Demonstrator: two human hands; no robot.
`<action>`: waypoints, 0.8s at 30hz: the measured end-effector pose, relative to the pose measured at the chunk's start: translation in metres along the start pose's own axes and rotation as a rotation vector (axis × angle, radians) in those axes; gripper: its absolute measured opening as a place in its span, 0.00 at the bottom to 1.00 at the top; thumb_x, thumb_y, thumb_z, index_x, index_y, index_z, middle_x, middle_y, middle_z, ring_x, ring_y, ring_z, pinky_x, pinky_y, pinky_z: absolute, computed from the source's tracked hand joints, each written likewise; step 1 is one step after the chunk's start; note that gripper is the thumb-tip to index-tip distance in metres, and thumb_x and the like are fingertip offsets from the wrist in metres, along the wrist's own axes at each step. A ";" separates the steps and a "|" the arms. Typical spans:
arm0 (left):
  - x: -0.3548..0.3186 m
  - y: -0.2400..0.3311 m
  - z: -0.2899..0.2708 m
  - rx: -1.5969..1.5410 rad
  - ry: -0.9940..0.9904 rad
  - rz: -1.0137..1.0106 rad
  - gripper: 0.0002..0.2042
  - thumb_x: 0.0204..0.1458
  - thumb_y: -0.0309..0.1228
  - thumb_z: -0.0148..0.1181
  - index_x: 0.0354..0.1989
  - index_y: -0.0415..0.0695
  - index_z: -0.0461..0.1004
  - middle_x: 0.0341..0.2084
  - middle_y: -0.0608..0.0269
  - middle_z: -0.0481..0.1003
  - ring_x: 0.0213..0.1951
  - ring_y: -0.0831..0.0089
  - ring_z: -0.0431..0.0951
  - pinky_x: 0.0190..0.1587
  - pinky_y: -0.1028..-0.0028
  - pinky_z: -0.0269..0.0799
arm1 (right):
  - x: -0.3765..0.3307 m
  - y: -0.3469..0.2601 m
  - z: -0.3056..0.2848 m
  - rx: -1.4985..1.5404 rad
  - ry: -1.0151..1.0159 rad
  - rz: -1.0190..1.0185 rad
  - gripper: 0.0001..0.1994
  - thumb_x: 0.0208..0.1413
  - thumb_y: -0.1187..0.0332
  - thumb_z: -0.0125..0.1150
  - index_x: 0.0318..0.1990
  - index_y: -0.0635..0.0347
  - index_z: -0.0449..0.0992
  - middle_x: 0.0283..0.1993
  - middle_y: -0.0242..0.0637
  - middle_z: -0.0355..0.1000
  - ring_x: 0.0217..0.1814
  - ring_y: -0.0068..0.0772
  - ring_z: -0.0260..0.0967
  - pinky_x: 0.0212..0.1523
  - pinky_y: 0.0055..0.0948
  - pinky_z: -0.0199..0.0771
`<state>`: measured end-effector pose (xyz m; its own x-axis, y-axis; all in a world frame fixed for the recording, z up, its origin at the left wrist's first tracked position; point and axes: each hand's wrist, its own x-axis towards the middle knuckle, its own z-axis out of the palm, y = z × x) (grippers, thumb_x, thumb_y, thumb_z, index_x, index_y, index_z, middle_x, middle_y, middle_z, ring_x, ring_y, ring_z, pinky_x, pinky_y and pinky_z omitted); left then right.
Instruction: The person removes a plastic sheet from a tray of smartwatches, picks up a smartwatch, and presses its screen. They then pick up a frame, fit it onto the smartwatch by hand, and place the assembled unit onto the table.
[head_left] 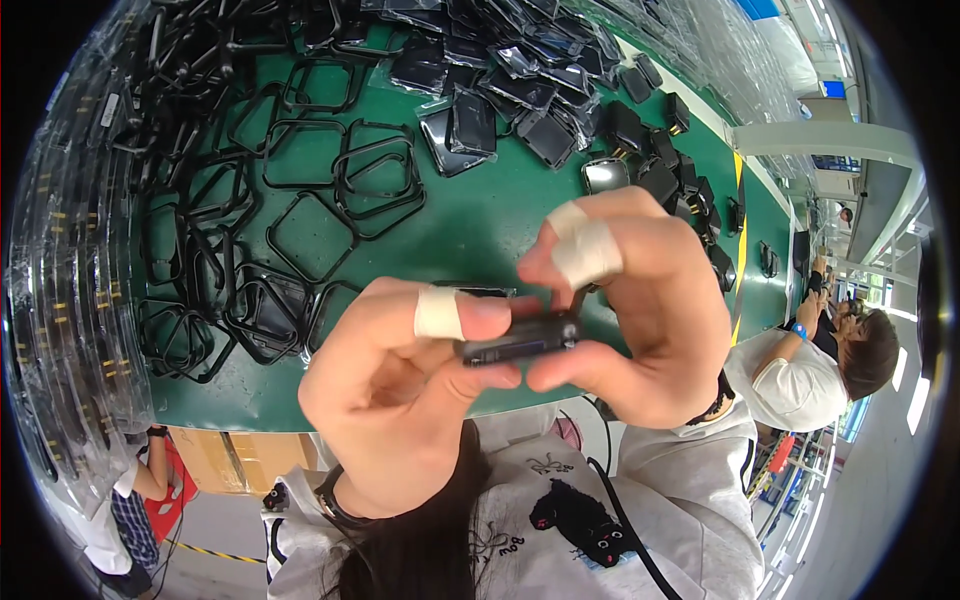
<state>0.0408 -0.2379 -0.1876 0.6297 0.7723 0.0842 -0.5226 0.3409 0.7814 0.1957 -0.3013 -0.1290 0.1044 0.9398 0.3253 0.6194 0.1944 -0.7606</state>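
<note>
Between both hands, just above the near part of the green table, is a small black rectangular casing [520,340], seen edge-on and slightly blurred. My left hand [400,370] pinches its left end between thumb and fingers, with pale tape around one finger. At the other end my right hand [640,310] is closed on it with the thumb below; a taped finger is raised above the casing. Beyond my hands lie loose black rounded-square frames [310,235], some overlapping. Flat black panels in clear film [470,125] are heaped farther back.
Black block-like housings [660,160] cluster at the right by a yellow-black striped edge [741,220]. Stacked clear plastic trays [75,270] line the left side. Cardboard boxes [235,460] stand below the table. Another person [810,385] sits at the right, one more at the lower left.
</note>
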 end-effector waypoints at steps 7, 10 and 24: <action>0.003 0.004 0.005 0.286 0.025 0.155 0.11 0.39 0.09 0.62 0.33 0.32 0.74 0.33 0.52 0.75 0.33 0.70 0.77 0.33 0.78 0.78 | -0.014 -0.002 0.002 0.102 0.067 0.007 0.10 0.47 0.69 0.69 0.33 0.63 0.76 0.33 0.40 0.71 0.30 0.31 0.67 0.31 0.27 0.67; 0.006 0.007 0.003 0.342 -0.057 0.204 0.11 0.40 0.10 0.62 0.32 0.33 0.75 0.31 0.53 0.75 0.31 0.70 0.76 0.29 0.79 0.77 | -0.015 -0.001 0.003 0.102 0.064 -0.053 0.10 0.47 0.70 0.69 0.34 0.62 0.76 0.33 0.40 0.72 0.29 0.30 0.66 0.29 0.26 0.65; 0.004 0.001 -0.004 0.205 -0.057 0.202 0.11 0.38 0.08 0.60 0.30 0.35 0.75 0.29 0.53 0.75 0.27 0.71 0.75 0.21 0.80 0.72 | -0.013 -0.007 0.003 0.214 0.045 -0.004 0.12 0.44 0.69 0.71 0.33 0.64 0.75 0.32 0.41 0.71 0.29 0.30 0.67 0.27 0.25 0.65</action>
<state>0.0403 -0.2324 -0.1887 0.5591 0.7800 0.2813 -0.5172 0.0629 0.8535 0.1879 -0.3142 -0.1298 0.1399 0.9264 0.3496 0.4412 0.2578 -0.8596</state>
